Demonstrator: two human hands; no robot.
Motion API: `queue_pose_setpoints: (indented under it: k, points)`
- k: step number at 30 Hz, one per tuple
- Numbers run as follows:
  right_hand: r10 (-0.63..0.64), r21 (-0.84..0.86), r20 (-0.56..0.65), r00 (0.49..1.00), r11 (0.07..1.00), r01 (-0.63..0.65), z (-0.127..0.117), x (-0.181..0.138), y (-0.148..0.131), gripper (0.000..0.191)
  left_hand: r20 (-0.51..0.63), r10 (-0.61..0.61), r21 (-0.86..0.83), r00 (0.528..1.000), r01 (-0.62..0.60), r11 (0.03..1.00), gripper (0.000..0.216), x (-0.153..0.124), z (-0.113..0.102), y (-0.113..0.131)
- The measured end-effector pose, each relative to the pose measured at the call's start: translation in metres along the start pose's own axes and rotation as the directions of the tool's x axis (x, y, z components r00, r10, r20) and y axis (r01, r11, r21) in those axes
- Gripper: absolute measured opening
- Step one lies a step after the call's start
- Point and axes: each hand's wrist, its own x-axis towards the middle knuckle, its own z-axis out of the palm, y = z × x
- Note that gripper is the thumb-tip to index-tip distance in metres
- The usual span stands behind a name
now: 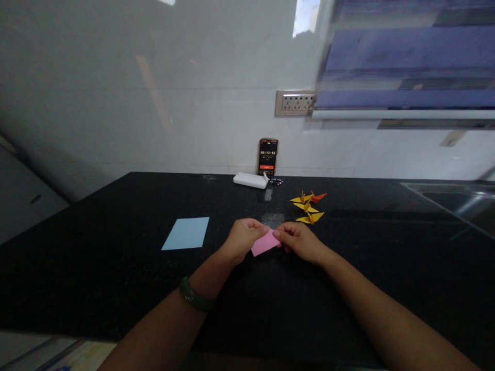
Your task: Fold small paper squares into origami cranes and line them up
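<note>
A small piece of pink paper (264, 244) is held between my two hands, low over the black counter. My left hand (244, 238) pinches its upper left edge with thumb and fingers. At the paper's right side, my right hand (298, 241) grips it, thumb on top and fingers curled beneath. Part of the paper is covered by my fingers, so its folds cannot be made out fully. To the left lies a flat light blue sheet of paper (186, 234). Beyond my right hand stand several folded paper cranes (308, 207), yellow ones and one orange.
The black countertop (116, 268) runs back to a pale wall. A phone (268, 156) showing a timer leans there, behind a white power bank (250, 180) with a beaded strap. A sink (464, 203) is at the far right. A socket panel (295, 103) is on the wall.
</note>
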Motion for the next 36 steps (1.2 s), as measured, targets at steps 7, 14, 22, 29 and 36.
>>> queue_pose_setpoints:
  k: [7,14,22,29,36]
  points:
    - [0.002,-0.033,-0.001,1.0,0.999,-0.002,-0.0015,0.0007,0.0011,0.028,0.0,-0.005,0.003,1.0,0.005,1.0,0.017,-0.0003,0.0004,-0.0002]
    - [-0.006,-0.033,-0.001,1.0,0.999,0.005,-0.0015,0.0002,-0.0007,0.026,0.018,0.006,0.006,1.0,-0.006,1.0,0.024,0.0003,0.0,0.0004]
    - [-0.006,-0.057,-0.022,1.0,0.998,0.005,-0.0023,-0.0005,-0.0022,0.029,0.019,0.025,0.143,1.0,-0.027,0.989,0.032,-0.0006,0.0003,0.0011]
    - [-0.017,-0.054,-0.015,1.0,0.998,0.016,-0.003,-0.0009,-0.0019,0.027,0.022,0.044,0.164,0.999,-0.047,0.985,0.023,-0.002,0.0005,0.0014]
    - [-0.03,-0.036,0.01,1.0,0.999,0.03,-0.0031,0.0004,0.0027,0.025,0.041,0.066,0.208,0.997,-0.073,0.975,0.02,-0.0001,-0.0008,-0.0008]
